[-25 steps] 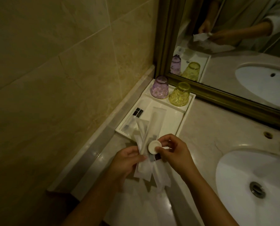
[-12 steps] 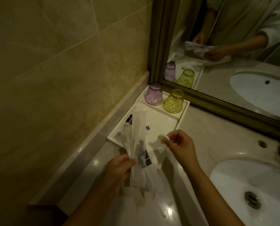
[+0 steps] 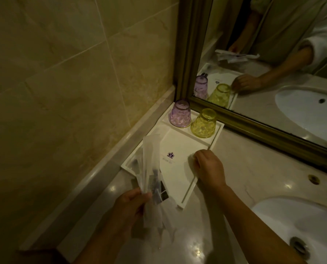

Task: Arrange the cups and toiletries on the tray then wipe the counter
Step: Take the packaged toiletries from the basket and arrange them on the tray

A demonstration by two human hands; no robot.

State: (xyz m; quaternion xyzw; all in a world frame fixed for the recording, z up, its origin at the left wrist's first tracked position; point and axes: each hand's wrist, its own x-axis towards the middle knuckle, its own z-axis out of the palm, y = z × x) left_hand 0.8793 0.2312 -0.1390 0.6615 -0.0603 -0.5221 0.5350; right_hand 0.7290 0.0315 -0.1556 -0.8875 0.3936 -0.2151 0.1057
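Note:
A white tray [image 3: 215, 137] sits in the counter corner against the wall and mirror. Two cups stand upside down at its far end, a purple cup [image 3: 179, 115] and a yellow cup [image 3: 203, 123] side by side. My left hand [image 3: 134, 201] grips a bundle of clear-wrapped toiletries [image 3: 151, 164], a comb among them, fanned upright over the tray's near left part. My right hand [image 3: 210, 168] is lowered onto the tray by its right rim, fingertips pinched on a small pale round toiletry [image 3: 191, 156] that is mostly hidden under the fingers.
A white sink basin [image 3: 302, 225] lies at the right. The framed mirror [image 3: 273, 54] runs along the back. A raised stone ledge [image 3: 101, 168] borders the tiled wall on the left. Glossy counter [image 3: 244, 161] spreads between tray and basin.
My right hand moved from beside the bundle down onto the tray's right side with the small white round item. My left hand kept the wrapped bundle, now shifted left.

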